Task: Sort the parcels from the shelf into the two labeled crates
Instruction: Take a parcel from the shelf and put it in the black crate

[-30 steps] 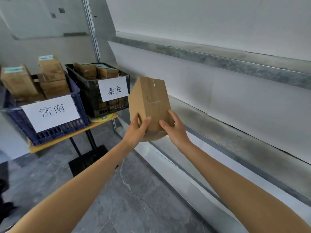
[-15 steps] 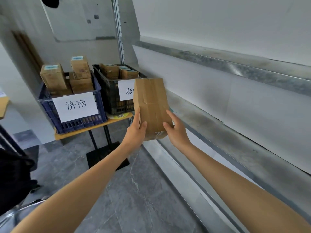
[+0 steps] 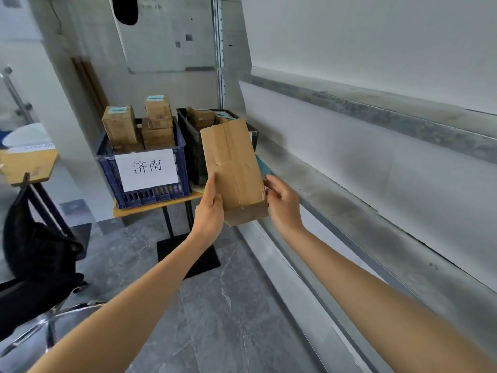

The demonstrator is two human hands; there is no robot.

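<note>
Rotated parcel (image 3: 230,162): left hand (image 3: 211,212), right hand (image 3: 283,205) grip it (arms outstretched).

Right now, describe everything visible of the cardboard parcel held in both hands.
The parcel is a plain brown cardboard box, taller than wide, its facing side taped down the middle and creased, no label showing. It is held in the air, top leaning slightly left, in front of the black crate. The left hand grips its lower left edge, the right hand its lower right.
</note>
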